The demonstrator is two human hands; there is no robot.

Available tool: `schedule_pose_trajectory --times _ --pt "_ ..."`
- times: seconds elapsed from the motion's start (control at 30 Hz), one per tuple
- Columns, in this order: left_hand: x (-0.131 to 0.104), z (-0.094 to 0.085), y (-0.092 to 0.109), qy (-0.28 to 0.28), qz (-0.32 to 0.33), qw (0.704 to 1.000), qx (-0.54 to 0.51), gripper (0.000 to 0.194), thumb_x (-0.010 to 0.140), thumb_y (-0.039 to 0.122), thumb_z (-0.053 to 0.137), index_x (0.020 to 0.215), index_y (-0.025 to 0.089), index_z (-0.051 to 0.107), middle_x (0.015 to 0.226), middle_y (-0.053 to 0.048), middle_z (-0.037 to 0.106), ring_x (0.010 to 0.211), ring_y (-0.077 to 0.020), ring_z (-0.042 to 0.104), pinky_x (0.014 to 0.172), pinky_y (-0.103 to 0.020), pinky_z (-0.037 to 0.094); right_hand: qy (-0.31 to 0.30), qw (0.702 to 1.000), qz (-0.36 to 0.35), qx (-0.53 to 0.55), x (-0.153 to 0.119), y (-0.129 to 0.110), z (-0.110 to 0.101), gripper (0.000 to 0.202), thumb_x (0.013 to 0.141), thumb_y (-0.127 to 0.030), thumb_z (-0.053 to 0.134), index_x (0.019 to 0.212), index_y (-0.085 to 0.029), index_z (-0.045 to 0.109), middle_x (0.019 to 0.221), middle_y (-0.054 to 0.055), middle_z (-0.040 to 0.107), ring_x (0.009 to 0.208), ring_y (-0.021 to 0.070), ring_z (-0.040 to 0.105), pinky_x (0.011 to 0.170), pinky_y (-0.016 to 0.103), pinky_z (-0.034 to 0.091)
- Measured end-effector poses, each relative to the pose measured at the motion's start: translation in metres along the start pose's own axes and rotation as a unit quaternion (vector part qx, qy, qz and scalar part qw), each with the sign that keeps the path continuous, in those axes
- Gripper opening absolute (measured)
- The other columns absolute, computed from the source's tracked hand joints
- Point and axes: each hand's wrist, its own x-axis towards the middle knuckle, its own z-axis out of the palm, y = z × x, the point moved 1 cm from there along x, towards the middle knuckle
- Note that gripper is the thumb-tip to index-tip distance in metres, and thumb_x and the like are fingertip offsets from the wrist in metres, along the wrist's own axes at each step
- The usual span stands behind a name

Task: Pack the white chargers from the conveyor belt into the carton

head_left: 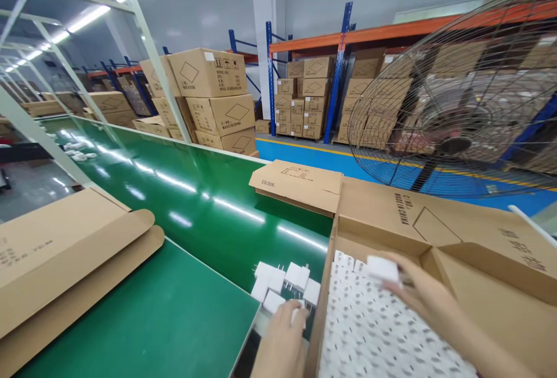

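Over the open carton point(385, 230), my right hand point(409, 282) grips a white charger point(383, 269) between thumb and fingers. Beneath it, rows of white pieces with small dark marks point(369, 320) fill much of the carton. To the carton's left, my left hand point(285, 328) is at a small group of white chargers with metal pins point(297, 276) on the green belt. Its fingers are curled round a white charger point(298, 308), which they partly hide.
The green belt point(209, 221) runs away to the far left, with more white pieces point(78, 150) on it. Folded cardboard point(65, 256) lies at left. Stacked cartons point(221, 111) stand behind the belt; a large fan point(452, 128) is at right.
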Motion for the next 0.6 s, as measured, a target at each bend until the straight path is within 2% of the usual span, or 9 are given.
schedule_pose_trajectory --times 0.07,0.17,0.2,0.27,0.37,0.43,0.5,0.6 --pt "0.001 -0.011 -0.011 0.032 0.013 0.992 0.125 0.043 0.07 0.004 0.039 0.105 0.02 0.057 0.107 -0.009 0.055 0.099 -0.0231 0.05 0.084 -0.037 0.041 0.021 0.995 0.065 -0.071 0.018 0.033 -0.013 0.041 0.075 -0.051 0.046 0.102 -0.021 0.053 0.089 0.01 0.067 0.074 0.026 0.063 0.057 0.033 0.051" --pt "0.007 -0.009 -0.017 0.08 0.013 0.956 0.284 0.027 0.076 0.016 0.045 0.098 0.02 0.06 0.101 -0.007 0.059 0.093 -0.0241 0.051 0.081 -0.039 0.041 -0.031 0.989 0.074 -0.125 0.032 0.063 -0.013 0.035 0.066 -0.047 0.049 0.089 -0.021 0.055 0.086 0.01 0.067 0.078 0.0285 0.061 0.059 0.035 0.048" --pt "0.009 -0.005 -0.018 0.094 0.006 0.946 0.312 0.023 0.077 0.023 0.048 0.096 0.019 0.061 0.103 -0.008 0.059 0.095 -0.0254 0.051 0.082 -0.04 0.04 -0.067 0.988 0.073 -0.115 0.033 0.066 -0.009 0.035 0.066 -0.046 0.049 0.089 -0.021 0.056 0.089 0.009 0.067 0.081 0.0285 0.061 0.063 0.035 0.048" --pt "0.014 0.006 -0.019 0.109 -0.015 0.934 0.339 0.031 0.077 0.036 0.049 0.096 0.016 0.063 0.109 -0.011 0.058 0.099 -0.0283 0.049 0.084 -0.043 0.038 -0.146 0.985 0.068 -0.057 0.031 0.065 0.001 0.037 0.07 -0.049 0.047 0.092 -0.022 0.059 0.097 0.008 0.066 0.09 0.0274 0.06 0.073 0.035 0.048" --pt "0.022 0.023 -0.024 0.09 -0.051 0.935 0.339 0.044 0.073 0.042 0.052 0.104 0.011 0.062 0.116 -0.016 0.055 0.103 -0.0325 0.047 0.086 -0.046 0.035 -0.217 0.973 0.069 0.042 0.027 0.059 0.012 0.045 0.08 -0.056 0.036 0.097 -0.023 0.062 0.111 0.006 0.062 0.105 0.0265 0.054 0.088 0.035 0.043" --pt "0.026 0.03 -0.025 0.07 -0.071 0.94 0.327 0.045 0.07 0.036 0.056 0.107 0.01 0.06 0.119 -0.019 0.052 0.106 -0.035 0.044 0.088 -0.048 0.032 -0.197 0.975 0.094 0.047 0.029 0.053 0.012 0.051 0.083 -0.056 0.029 0.099 -0.022 0.063 0.115 0.007 0.06 0.11 0.028 0.05 0.092 0.038 0.041" --pt "0.029 0.033 -0.022 0.064 -0.085 0.944 0.313 0.043 0.068 0.025 0.055 0.107 0.008 0.059 0.118 -0.021 0.052 0.107 -0.0363 0.043 0.089 -0.049 0.03 -0.138 0.987 0.085 -0.005 0.036 0.04 0.01 0.052 0.084 -0.055 0.029 0.104 -0.019 0.061 0.115 0.011 0.059 0.111 0.0307 0.048 0.092 0.044 0.039" --pt "0.031 0.023 -0.008 0.086 -0.097 0.951 0.281 0.036 0.066 0.016 0.05 0.099 0.008 0.06 0.11 -0.02 0.055 0.102 -0.0355 0.045 0.087 -0.049 0.03 -0.075 0.994 -0.028 -0.075 0.051 0.0 0.014 0.042 0.086 -0.045 0.034 0.111 -0.017 0.054 0.112 0.012 0.058 0.107 0.0284 0.049 0.089 0.046 0.04"
